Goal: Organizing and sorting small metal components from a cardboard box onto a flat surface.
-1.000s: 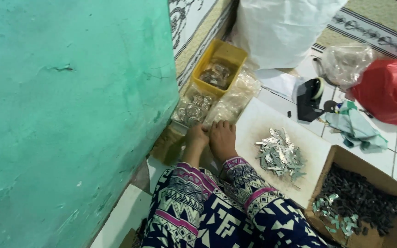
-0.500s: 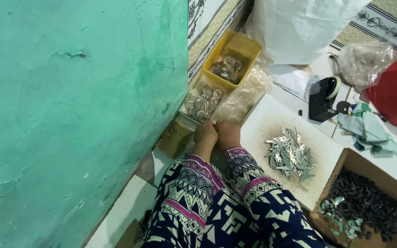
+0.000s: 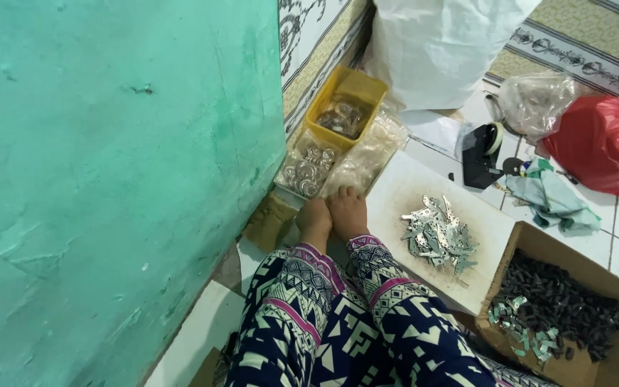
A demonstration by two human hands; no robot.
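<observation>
Neither of my hands is in view. My legs in blue, white and pink patterned trousers [image 3: 338,322] stretch forward, and my two bare feet [image 3: 332,215] rest together on the floor. Just right of the feet lies a white board [image 3: 395,193] with a pile of small silver metal pieces [image 3: 436,233]. Ahead of the feet lie clear bags of metal rings [image 3: 309,166] and a yellow tray [image 3: 356,86] with more bagged rings.
A green wall [image 3: 109,179] fills the left. A cardboard box [image 3: 531,247] of dark and silver pieces stands at the lower right. Farther back are a black tape dispenser [image 3: 480,154], a teal cloth [image 3: 549,197], a red bag [image 3: 603,140], a clear bag [image 3: 535,100] and a white sack [image 3: 445,43].
The view has shifted slightly, with the green wall taking up a bit more of it. My feet and the things on the floor have not moved.
</observation>
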